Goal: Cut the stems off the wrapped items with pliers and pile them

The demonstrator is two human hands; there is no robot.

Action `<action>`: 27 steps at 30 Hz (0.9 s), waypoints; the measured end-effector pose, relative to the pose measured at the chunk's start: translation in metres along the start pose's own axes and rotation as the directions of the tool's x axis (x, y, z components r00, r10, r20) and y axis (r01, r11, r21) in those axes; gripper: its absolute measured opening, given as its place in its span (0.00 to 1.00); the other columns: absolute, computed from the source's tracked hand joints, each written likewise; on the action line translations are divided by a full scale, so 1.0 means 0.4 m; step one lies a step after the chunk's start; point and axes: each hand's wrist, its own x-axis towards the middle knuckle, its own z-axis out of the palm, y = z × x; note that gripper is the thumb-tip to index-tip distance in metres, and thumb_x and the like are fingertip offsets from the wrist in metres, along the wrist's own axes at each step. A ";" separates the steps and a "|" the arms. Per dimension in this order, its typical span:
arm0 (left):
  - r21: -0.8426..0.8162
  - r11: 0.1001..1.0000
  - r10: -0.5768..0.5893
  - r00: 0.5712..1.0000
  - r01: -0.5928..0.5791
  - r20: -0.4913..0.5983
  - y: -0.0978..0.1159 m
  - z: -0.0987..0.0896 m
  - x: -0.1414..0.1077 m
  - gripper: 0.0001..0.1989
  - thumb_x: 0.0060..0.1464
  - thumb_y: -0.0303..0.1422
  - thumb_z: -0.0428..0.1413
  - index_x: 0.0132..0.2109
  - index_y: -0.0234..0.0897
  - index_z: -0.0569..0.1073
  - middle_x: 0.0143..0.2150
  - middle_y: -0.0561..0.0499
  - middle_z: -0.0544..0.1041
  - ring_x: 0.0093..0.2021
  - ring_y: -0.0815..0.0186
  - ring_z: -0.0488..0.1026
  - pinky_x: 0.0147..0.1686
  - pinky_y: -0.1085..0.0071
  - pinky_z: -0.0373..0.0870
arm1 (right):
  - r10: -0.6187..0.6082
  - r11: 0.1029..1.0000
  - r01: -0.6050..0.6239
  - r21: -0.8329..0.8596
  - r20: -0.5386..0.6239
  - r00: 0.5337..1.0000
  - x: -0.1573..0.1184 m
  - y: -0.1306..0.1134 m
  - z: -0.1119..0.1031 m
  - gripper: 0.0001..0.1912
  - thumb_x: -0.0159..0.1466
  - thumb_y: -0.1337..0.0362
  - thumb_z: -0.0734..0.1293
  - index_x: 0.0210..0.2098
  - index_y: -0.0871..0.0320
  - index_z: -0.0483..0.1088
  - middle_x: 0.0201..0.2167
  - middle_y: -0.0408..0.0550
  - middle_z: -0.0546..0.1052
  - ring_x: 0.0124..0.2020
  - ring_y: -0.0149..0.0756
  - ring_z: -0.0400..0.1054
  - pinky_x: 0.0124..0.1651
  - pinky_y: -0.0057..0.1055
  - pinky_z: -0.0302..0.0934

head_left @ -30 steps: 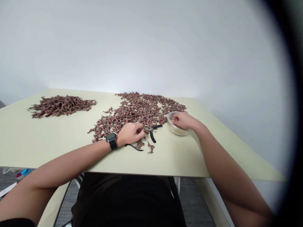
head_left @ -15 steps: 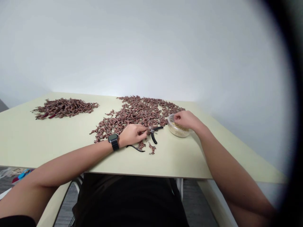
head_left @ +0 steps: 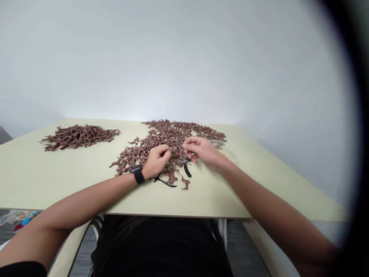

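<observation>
My left hand (head_left: 157, 161), with a dark watch on its wrist, is closed in a pinch above the near part of a big spread of small reddish-brown pieces (head_left: 165, 134). What its fingertips hold cannot be made out. To its right my right hand (head_left: 204, 152) is also closed in a pinch, a short gap away from the left; anything in it is too small to name. Below the right hand, black-handled pliers (head_left: 187, 170) lie partly covered. A second tool with a thin black handle (head_left: 167, 183) lies below my left hand. One loose brown piece (head_left: 185, 183) sits in front.
A clear round tub (head_left: 232, 155) with pale yellowish contents is partly hidden behind my right hand. On the left of the pale yellow table (head_left: 138, 204) lies a second heap of brown pieces (head_left: 79, 136). A white wall (head_left: 150, 57) rises behind the table.
My right hand has left the tub and moved left, over the pliers and close to my left hand. My left hand has lifted and drawn slightly left, away from the pliers.
</observation>
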 end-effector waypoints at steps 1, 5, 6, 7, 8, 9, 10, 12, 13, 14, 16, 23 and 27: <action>-0.032 0.999 -0.027 1.000 0.026 -0.016 -0.002 0.001 0.000 0.16 0.66 0.33 0.49 0.28 0.37 0.64 0.27 0.54 0.65 0.30 0.68 0.62 0.32 0.70 0.59 | 0.007 0.998 -0.006 0.058 -0.007 1.000 0.003 0.017 0.023 0.13 0.60 0.55 0.75 0.33 0.57 0.73 0.29 0.45 0.76 0.25 0.29 0.67 0.22 0.25 0.61; -0.121 0.989 -0.090 0.996 0.090 0.006 -0.005 0.009 -0.003 0.18 0.68 0.40 0.50 0.31 0.36 0.70 0.27 0.53 0.68 0.29 0.68 0.63 0.30 0.71 0.60 | 0.017 0.984 -0.016 0.176 -0.002 1.000 0.005 0.069 0.071 0.15 0.59 0.53 0.75 0.33 0.57 0.71 0.28 0.42 0.74 0.24 0.28 0.65 0.21 0.24 0.60; -0.127 0.987 -0.092 0.995 0.095 0.027 -0.005 0.010 -0.004 0.18 0.68 0.41 0.50 0.33 0.36 0.72 0.27 0.53 0.70 0.28 0.68 0.64 0.30 0.72 0.60 | 0.018 0.983 -0.017 0.183 -0.003 1.000 0.004 0.077 0.074 0.16 0.59 0.53 0.75 0.33 0.57 0.71 0.28 0.42 0.74 0.24 0.28 0.65 0.21 0.24 0.60; -0.125 0.988 -0.089 0.995 0.094 0.046 -0.003 0.011 -0.005 0.17 0.68 0.42 0.51 0.35 0.35 0.74 0.28 0.53 0.71 0.28 0.68 0.64 0.29 0.72 0.60 | 0.019 0.983 -0.018 0.185 -0.004 1.000 0.002 0.084 0.076 0.16 0.59 0.52 0.75 0.33 0.57 0.71 0.27 0.42 0.74 0.24 0.28 0.65 0.21 0.24 0.59; -0.117 0.989 -0.082 0.995 0.088 0.061 -0.002 0.011 -0.005 0.17 0.67 0.42 0.52 0.37 0.35 0.75 0.29 0.53 0.72 0.28 0.69 0.65 0.29 0.72 0.60 | 0.020 0.983 -0.019 0.183 -0.007 1.000 0.001 0.089 0.076 0.16 0.59 0.52 0.75 0.34 0.57 0.71 0.27 0.42 0.74 0.24 0.28 0.65 0.21 0.24 0.59; -0.105 0.991 -0.072 0.995 0.079 0.069 -0.001 0.010 -0.004 0.16 0.67 0.43 0.53 0.38 0.35 0.76 0.29 0.53 0.73 0.28 0.69 0.65 0.29 0.72 0.60 | 0.022 0.984 -0.020 0.179 -0.008 1.000 0.000 0.095 0.076 0.16 0.59 0.52 0.75 0.34 0.57 0.71 0.27 0.42 0.74 0.24 0.28 0.65 0.20 0.24 0.59; -0.093 0.993 -0.061 0.996 0.068 0.070 0.000 0.009 -0.004 0.16 0.66 0.43 0.53 0.38 0.35 0.75 0.29 0.53 0.73 0.28 0.69 0.65 0.29 0.72 0.60 | 0.023 0.984 -0.022 0.177 -0.007 1.000 0.000 0.100 0.076 0.16 0.59 0.52 0.75 0.34 0.57 0.71 0.27 0.42 0.74 0.24 0.28 0.65 0.20 0.24 0.59; -0.078 0.996 -0.044 0.997 0.049 0.065 0.001 0.008 -0.002 0.15 0.65 0.42 0.55 0.37 0.35 0.74 0.29 0.53 0.72 0.28 0.69 0.65 0.29 0.73 0.60 | 0.028 0.984 -0.026 0.178 -0.007 1.000 0.001 0.108 0.075 0.15 0.60 0.53 0.75 0.36 0.56 0.71 0.28 0.42 0.74 0.24 0.28 0.65 0.20 0.24 0.60; -0.075 0.996 -0.041 0.997 0.046 0.066 0.001 0.007 -0.001 0.15 0.65 0.42 0.55 0.36 0.36 0.73 0.29 0.54 0.72 0.28 0.70 0.64 0.29 0.73 0.60 | 0.028 0.983 -0.026 0.181 -0.011 1.000 0.003 0.111 0.075 0.15 0.60 0.53 0.75 0.36 0.56 0.71 0.29 0.43 0.74 0.24 0.28 0.65 0.20 0.24 0.60; -0.076 0.996 -0.043 0.997 0.048 0.070 0.001 0.006 0.000 0.15 0.65 0.43 0.55 0.36 0.36 0.73 0.29 0.54 0.71 0.28 0.70 0.64 0.29 0.73 0.60 | 0.028 0.983 -0.025 0.183 -0.016 0.999 0.004 0.113 0.075 0.15 0.61 0.53 0.74 0.36 0.56 0.71 0.29 0.43 0.75 0.24 0.28 0.65 0.20 0.24 0.60; -0.081 0.995 -0.052 0.995 0.059 0.087 0.000 0.006 0.000 0.16 0.66 0.44 0.54 0.37 0.36 0.72 0.28 0.54 0.71 0.28 0.70 0.64 0.29 0.73 0.59 | 0.024 0.983 -0.019 0.184 -0.025 0.999 0.006 0.116 0.075 0.15 0.61 0.52 0.74 0.36 0.56 0.71 0.29 0.43 0.75 0.24 0.28 0.65 0.20 0.23 0.60; -0.079 0.996 -0.042 0.993 0.051 0.114 0.002 0.006 -0.002 0.16 0.67 0.44 0.53 0.37 0.36 0.72 0.28 0.54 0.70 0.29 0.69 0.64 0.29 0.73 0.59 | -0.002 0.993 0.008 0.121 -0.047 0.999 0.008 0.127 0.074 0.15 0.62 0.52 0.73 0.36 0.57 0.72 0.30 0.44 0.76 0.24 0.28 0.66 0.20 0.24 0.61; -0.065 0.997 -0.031 0.992 0.039 0.124 0.001 0.006 -0.001 0.17 0.67 0.44 0.53 0.36 0.36 0.72 0.27 0.54 0.69 0.28 0.70 0.63 0.29 0.73 0.59 | 0.004 0.991 0.002 0.137 -0.047 0.999 0.007 0.134 0.077 0.16 0.61 0.51 0.74 0.37 0.58 0.74 0.33 0.47 0.78 0.25 0.29 0.68 0.21 0.24 0.63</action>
